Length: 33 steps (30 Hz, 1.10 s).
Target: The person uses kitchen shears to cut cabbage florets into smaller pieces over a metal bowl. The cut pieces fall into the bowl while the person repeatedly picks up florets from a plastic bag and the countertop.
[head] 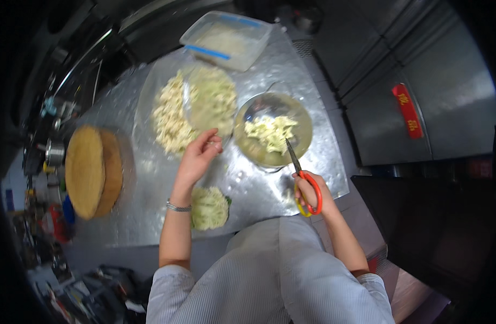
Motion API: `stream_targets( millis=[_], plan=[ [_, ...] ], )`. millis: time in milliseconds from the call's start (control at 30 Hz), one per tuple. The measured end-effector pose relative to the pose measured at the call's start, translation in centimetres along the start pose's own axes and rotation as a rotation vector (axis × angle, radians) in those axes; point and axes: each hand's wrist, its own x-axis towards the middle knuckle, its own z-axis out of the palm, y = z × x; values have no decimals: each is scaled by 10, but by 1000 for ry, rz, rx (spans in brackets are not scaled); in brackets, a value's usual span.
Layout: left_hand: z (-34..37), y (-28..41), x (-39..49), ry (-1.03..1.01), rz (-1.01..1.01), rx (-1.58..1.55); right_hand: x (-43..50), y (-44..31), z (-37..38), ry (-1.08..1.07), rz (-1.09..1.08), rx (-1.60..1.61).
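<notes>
My right hand (312, 192) holds kitchen scissors (298, 162) with red and yellow handles, their tip over a metal bowl (304, 143). Pale cauliflower pieces (270, 131) lie in that bowl. My left hand (207, 148), its fingers slightly curled and nothing visible in them, hovers by the near edge of a clear plastic bag or sheet (147, 101) with many cauliflower florets (173, 117). A second, blurred clear container (213, 99) of greenish florets overlaps it. A larger cauliflower head (209, 208) rests on the metal table beside my left forearm.
Toward the table's far edge stands a clear plastic box (227, 40) with blue clips and whitish contents. Two round wooden chopping boards (86, 172) lean together at the left. Steel cabinet doors (377, 89) with a red strip (408, 111) bearing writing stand on the right.
</notes>
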Motion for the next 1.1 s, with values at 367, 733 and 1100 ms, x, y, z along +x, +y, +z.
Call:
stream_targets(
  millis=[367,733,1100],
  plan=[
    [-48,-53,-128,-249,59,950,-24,53,53,-433,-138,-235],
    [-33,-101,-170,147,376,1024,1,29,113,-920,564,-124],
    [-26,-136,-201,225,452,925,25,15,148,-967,705,-314]
  ],
)
